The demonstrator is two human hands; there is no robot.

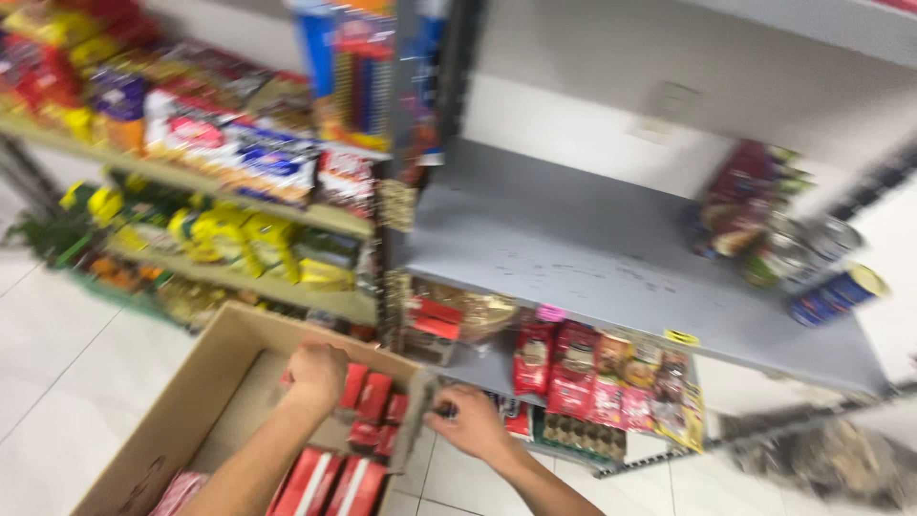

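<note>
An open cardboard box [181, 401] stands on the floor at the lower left, with several red packets [330, 478] inside. My left hand [315, 375] reaches into the box and rests on or grips the upper red packets [374, 406]; the blur hides the fingers. My right hand [470, 425] is at the box's right wall, its fingers closed on the cardboard edge [417, 420]. Both forearms come up from the bottom edge.
A grey metal shelf [592, 258] right ahead is mostly bare, with cans and packets [783, 239] at its right end. Red packets [573, 373] hang on the shelf below. Yellow and mixed snack bags [229, 239] fill the left shelves. White tiled floor [57, 382] lies around.
</note>
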